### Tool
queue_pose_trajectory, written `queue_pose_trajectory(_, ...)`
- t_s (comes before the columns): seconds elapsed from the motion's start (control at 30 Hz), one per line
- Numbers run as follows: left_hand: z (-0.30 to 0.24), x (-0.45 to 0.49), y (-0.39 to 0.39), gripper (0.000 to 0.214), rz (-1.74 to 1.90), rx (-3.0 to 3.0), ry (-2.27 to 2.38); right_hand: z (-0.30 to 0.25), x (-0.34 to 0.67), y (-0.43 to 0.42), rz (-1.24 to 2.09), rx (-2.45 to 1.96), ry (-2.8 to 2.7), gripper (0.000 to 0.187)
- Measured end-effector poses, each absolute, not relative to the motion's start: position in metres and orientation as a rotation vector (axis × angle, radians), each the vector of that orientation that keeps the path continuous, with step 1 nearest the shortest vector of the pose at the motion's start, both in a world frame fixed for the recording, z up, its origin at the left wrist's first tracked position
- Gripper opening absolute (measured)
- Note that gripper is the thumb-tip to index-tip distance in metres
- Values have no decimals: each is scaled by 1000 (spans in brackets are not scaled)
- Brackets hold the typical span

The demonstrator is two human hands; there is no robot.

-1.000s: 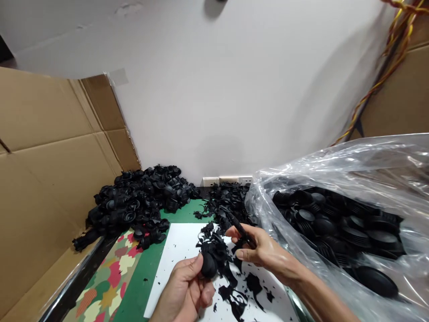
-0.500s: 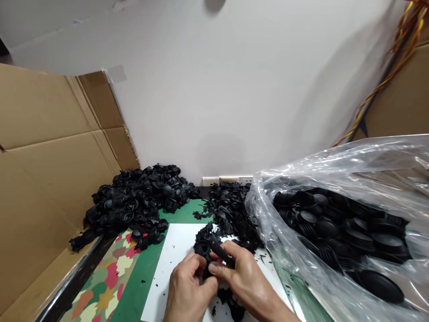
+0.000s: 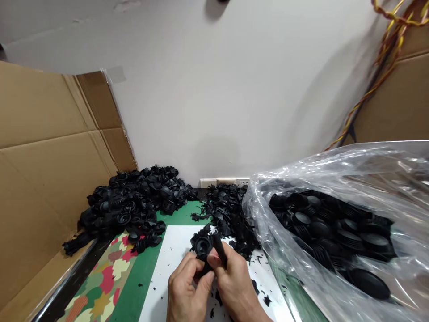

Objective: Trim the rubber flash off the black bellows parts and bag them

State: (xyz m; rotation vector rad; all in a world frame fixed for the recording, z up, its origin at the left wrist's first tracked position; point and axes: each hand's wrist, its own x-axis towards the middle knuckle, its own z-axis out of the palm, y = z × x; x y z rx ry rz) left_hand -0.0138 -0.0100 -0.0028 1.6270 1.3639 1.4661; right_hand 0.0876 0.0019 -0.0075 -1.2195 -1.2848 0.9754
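Over the white sheet (image 3: 177, 241), my left hand (image 3: 187, 286) is closed with thumb and fingers pinching a black rubber part (image 3: 207, 267), largely covered by the fingers. My right hand (image 3: 234, 284) meets it from the right, thumb against the left hand's grip, and its fingers are wrapped round a dark rod-like piece (image 3: 219, 249) that tilts up to the left. I cannot make out whether this is a tool's handle or rubber. Just beyond the fingertips is a round black rubber piece (image 3: 202, 246) with a ringed hollow, beside or touching the held part.
Black ribbed rubber parts are heaped (image 3: 140, 197) at the left by a cardboard box (image 3: 43, 134). Black scraps (image 3: 231, 210) lie behind the sheet. A clear plastic bag (image 3: 261, 205) on the right holds round black parts (image 3: 321, 223). Sockets (image 3: 224, 182) line the wall.
My right hand has turned, so the dark rod stands more upright. The ringed hollow of the round piece shows more clearly. The view has shifted slightly.
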Motion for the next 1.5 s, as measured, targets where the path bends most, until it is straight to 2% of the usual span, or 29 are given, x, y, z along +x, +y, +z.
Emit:
queue_pose_trajectory(0.13,1,-13,-20,20,1406,1637,1299,-8,96,16,847,-1319,-1260,19)
queue_pose_trajectory(0.3,4,-16,-24,18,1400,1508,1148,-7,134,41,688,-1515,-1155,11)
queue_pose_trajectory(0.43,7,-24,-11,12,1395,1431,1180,-6,147,42,708,-1478,-1226,6)
queue_pose_trajectory(0.57,8,-31,-4,10,1339,1486,1162,-5,147,35,782,-1420,-1230,22)
queue_pose_trajectory(0.67,6,-31,-4,8,1348,1492,1182,-1,145,28,770,-1417,-1212,12)
queue_pose_trajectory(0.73,5,-31,-4,5,1339,1506,1213,3,142,23,806,-1389,-1258,19)
queue_pose_trajectory(0.93,6,-27,-4,20,1371,1571,1373,12,128,7,894,-1283,-1495,17)
queue_pose_trajectory(1.07,4,-18,-6,20,1499,1567,1381,6,120,4,733,-1194,-1754,15)
queue_pose_trajectory(1.2,1,-13,-8,20,1511,1629,1389,-6,115,3,402,-1208,-2015,22)
queue_pose_trajectory(1.3,0,-15,-8,23,1517,1666,1369,-11,111,3,165,-1311,-2150,20)
queue_pose_trajectory(1.37,-1,-19,-7,22,1507,1651,1331,-11,113,5,219,-1381,-2151,18)
queue_pose_trajectory(1.5,0,-26,-7,16,1442,1630,1300,-5,129,16,608,-1600,-1809,15)
